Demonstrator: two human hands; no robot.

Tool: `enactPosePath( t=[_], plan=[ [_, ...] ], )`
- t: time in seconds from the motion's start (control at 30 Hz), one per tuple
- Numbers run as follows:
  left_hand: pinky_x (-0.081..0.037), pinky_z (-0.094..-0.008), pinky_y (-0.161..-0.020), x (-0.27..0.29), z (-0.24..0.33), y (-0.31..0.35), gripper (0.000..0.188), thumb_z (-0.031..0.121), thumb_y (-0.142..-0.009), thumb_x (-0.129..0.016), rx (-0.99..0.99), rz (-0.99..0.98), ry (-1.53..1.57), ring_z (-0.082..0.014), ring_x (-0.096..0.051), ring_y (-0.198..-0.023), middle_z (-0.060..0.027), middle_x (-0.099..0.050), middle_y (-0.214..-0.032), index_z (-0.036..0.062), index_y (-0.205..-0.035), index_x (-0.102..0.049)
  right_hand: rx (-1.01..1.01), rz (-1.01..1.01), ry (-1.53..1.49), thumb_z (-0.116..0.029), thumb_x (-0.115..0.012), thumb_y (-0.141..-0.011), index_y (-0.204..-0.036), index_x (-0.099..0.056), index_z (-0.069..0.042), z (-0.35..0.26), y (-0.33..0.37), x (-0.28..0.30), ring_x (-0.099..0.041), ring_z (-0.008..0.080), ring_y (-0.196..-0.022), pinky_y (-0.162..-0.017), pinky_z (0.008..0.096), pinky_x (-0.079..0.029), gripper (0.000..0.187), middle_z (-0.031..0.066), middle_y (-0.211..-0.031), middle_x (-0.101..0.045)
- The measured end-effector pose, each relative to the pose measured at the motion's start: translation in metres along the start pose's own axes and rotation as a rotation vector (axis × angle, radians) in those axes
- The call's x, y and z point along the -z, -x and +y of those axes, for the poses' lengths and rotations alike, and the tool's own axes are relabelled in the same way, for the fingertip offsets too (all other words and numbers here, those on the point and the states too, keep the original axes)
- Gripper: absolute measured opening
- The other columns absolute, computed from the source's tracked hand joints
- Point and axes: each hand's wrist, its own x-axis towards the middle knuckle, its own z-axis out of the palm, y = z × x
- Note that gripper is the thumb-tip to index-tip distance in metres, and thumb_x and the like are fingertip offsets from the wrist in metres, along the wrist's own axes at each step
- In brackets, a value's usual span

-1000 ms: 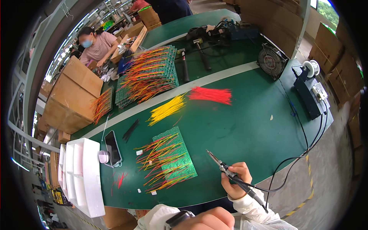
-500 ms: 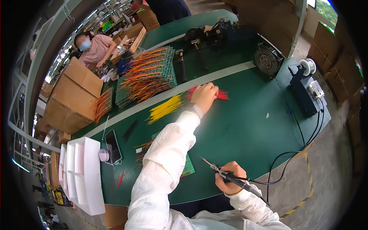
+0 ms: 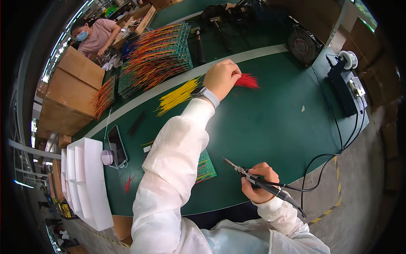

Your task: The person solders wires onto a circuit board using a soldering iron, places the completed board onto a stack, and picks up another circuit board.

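Observation:
My left hand [image 3: 220,79] reaches far across the table, thumb and fingers pinched on the near-left end of a bundle of red wires [image 3: 249,81]. How many wires are between the fingertips is hidden. Left of that wrist lies a bundle of yellow wires [image 3: 177,98]. My right hand [image 3: 261,183] grips a soldering iron [image 3: 259,181] near the front edge, its metal tip pointing up and left above the table. A green circuit board [image 3: 206,168] with short wires on it lies partly under my left forearm.
Wired circuit boards [image 3: 158,55] are stacked beyond the white strip. A white foam tray [image 3: 95,182], a phone [image 3: 118,146] and black wires [image 3: 136,123] lie at left. A fan [image 3: 302,45] and soldering station [image 3: 344,91] stand at right, cables hanging to the iron. A co-worker [image 3: 95,36] sits far left.
The view has shifted. My left hand has moved from over the middle of the red wires to their left end, uncovering more of them. My right hand still holds the soldering iron.

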Motion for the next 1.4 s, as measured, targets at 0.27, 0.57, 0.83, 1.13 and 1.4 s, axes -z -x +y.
enactPosePath(
  t=[0.27, 0.57, 0.83, 1.13, 1.4],
  plan=[
    [-0.049, -0.0264, -0.070, 0.011, 0.002, 0.003, 0.007, 0.008, -0.074, -0.066, 0.088, 0.034, 0.219, -0.0188, -0.063, -0.075, -0.0078, -0.065, -0.083, 0.0024, -0.079, -0.066, -0.019, -0.013, 0.006, 0.001, -0.069, -0.058, -0.083, -0.051, 0.000, 0.000, -0.002, -0.001, -0.058, 0.0165, -0.049, -0.045, 0.0241, -0.045, 0.031, 0.0113, -0.066, -0.057],
    [-0.047, -0.0218, -0.074, 0.094, 0.035, 0.074, 0.011, 0.005, -0.086, -0.056, 0.278, 0.192, 0.574, -0.0100, -0.059, -0.078, -0.0053, -0.063, -0.087, -0.0028, -0.093, -0.059, -0.080, -0.022, 0.001, 0.002, -0.069, -0.060, -0.085, -0.051, -0.001, 0.002, -0.003, 0.001, -0.058, 0.0147, -0.051, -0.047, 0.0236, -0.046, 0.032, 0.0111, -0.069, -0.058],
    [-0.042, -0.0261, -0.058, 0.099, 0.002, 0.162, 0.008, 0.001, -0.080, -0.060, 0.299, 0.316, -0.171, -0.0164, -0.055, -0.067, -0.0064, -0.056, -0.079, 0.0015, -0.088, -0.062, -0.020, -0.014, -0.142, 0.003, -0.066, -0.066, -0.089, -0.045, 0.002, 0.009, -0.058, -0.032, -0.051, 0.0100, -0.054, -0.048, 0.0214, -0.041, 0.031, 0.0097, -0.072, -0.054],
    [-0.045, -0.0281, -0.059, 0.076, 0.002, 0.166, 0.009, -0.002, -0.073, -0.065, 0.298, 0.305, -0.089, -0.0203, -0.056, -0.069, -0.0077, -0.058, -0.076, 0.0009, -0.081, -0.062, 0.159, -0.071, -0.083, 0.001, -0.065, -0.069, -0.089, -0.046, 0.001, 0.060, -0.100, -0.070, -0.052, 0.0097, -0.058, -0.051, 0.0216, -0.042, 0.028, 0.0086, -0.074, -0.054],
    [-0.042, -0.0328, -0.061, 0.062, -0.009, 0.169, 0.011, 0.000, -0.072, -0.066, 0.356, 0.288, 0.017, -0.0225, -0.052, -0.070, -0.0053, -0.056, -0.076, 0.0034, -0.079, -0.059, 0.068, -0.053, -0.118, -0.002, -0.066, -0.068, -0.089, -0.045, 0.001, 0.060, -0.094, -0.072, -0.051, 0.0113, -0.060, -0.057, 0.0226, -0.042, 0.030, 0.0086, -0.075, -0.055]
  ],
)
